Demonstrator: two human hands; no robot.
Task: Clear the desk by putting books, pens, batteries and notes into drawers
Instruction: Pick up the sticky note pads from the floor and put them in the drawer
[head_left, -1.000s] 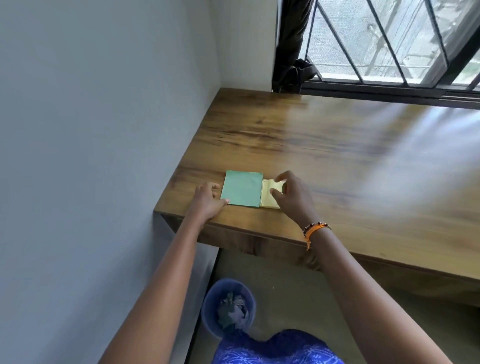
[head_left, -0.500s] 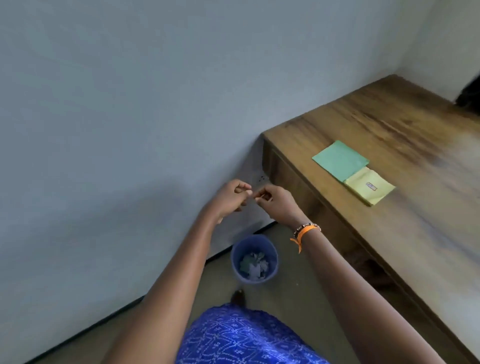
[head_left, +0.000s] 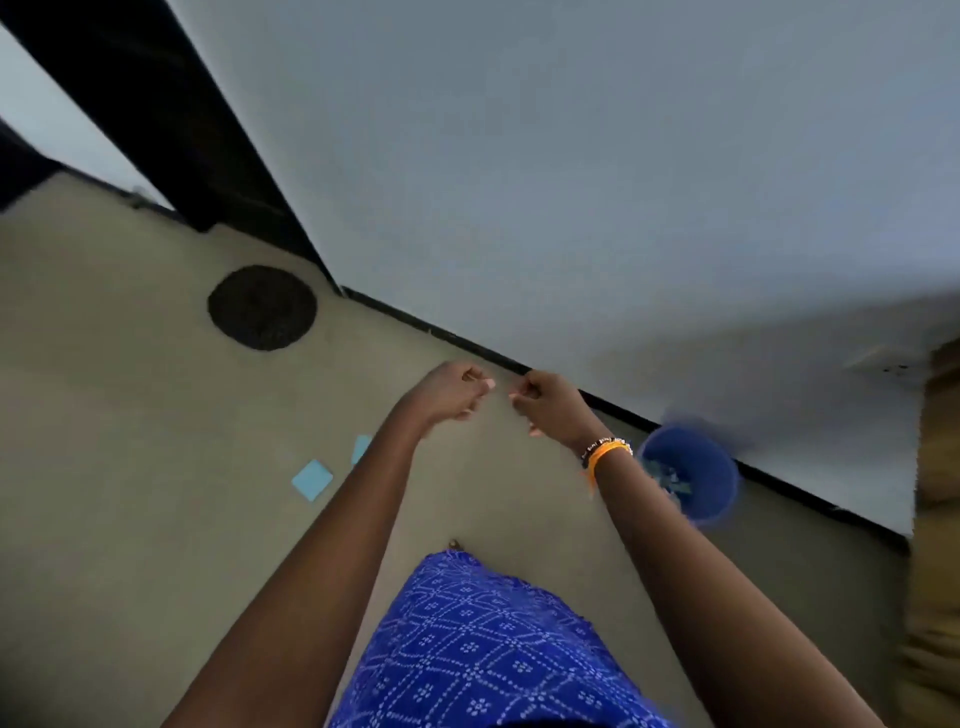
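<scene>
Open floor (head_left: 130, 519) below; blue bin (head_left: 691, 475) and wall (head_left: 571, 182) right.

bin (head_left: 719, 483) blue | skirt (head_left: 483, 649) blue, white diamond print | notes (head_left: 311, 479) light blue | mat (head_left: 262, 307) black

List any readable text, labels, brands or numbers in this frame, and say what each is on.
None can be read.
Light blue notes on the floor: blank as far as the picture shows.
Blue bin: motion-blurred, no label to make out.
Beaded bracelet on the right wrist: pale marks, too small to read.
</scene>
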